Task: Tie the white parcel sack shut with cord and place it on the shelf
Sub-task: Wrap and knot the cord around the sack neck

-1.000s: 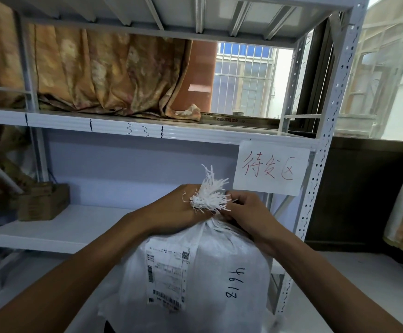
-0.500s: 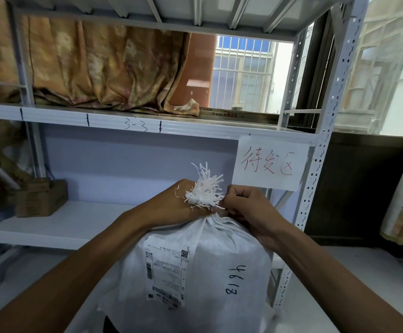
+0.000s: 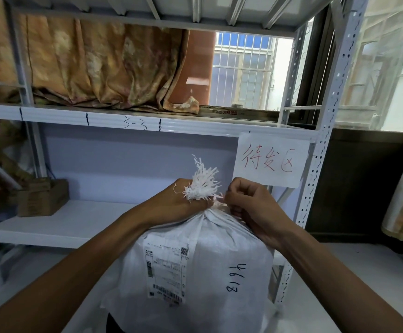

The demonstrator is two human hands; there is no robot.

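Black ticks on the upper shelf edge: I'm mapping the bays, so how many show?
3 on the shelf edge: first tick far left, second tick left of the "3-3" writing, third tick right of it. The paper sign may hide more.

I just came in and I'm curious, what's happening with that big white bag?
A person is tying the white sack shut. The left hand grips the gathered neck just under the frayed top. The right hand pinches what looks like the cord at the neck. The sack stands in front of the shelf and is not on it yet. A cardboard box sits at the shelf's left end.
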